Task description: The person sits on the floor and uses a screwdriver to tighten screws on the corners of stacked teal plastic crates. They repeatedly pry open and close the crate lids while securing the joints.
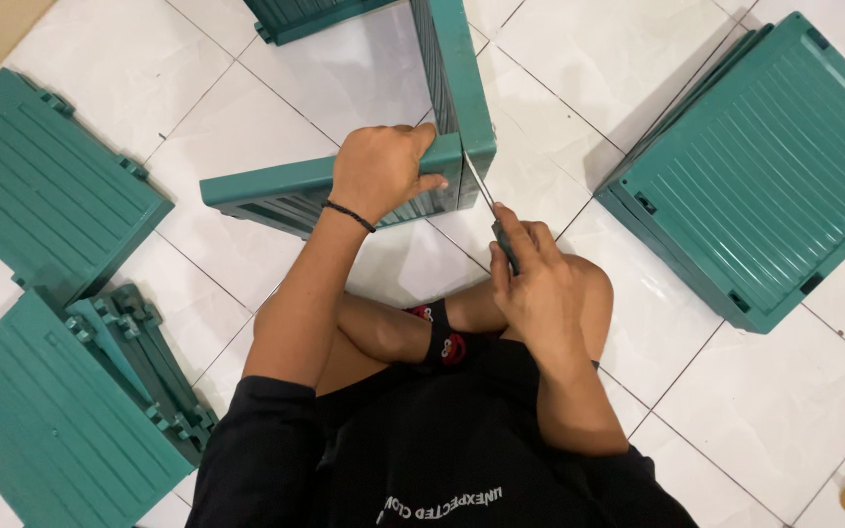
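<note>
White tiled floor [246, 137], green panels [41, 186] strewn about; left hand [378, 171] clamps upright panel [276, 191], right hand [530, 279] grips screwdriver [486, 196].

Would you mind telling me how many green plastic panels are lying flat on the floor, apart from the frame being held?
4 at least: upper left, lower left with more stacked beside it, and a stack on the right that may hide others.

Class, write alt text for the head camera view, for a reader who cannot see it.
A seated person's left hand grips the top edge of an upright green plastic panel at its corner with another panel, while the right hand holds a screwdriver to that corner. More green panels lie around on the white tiled floor.
</note>
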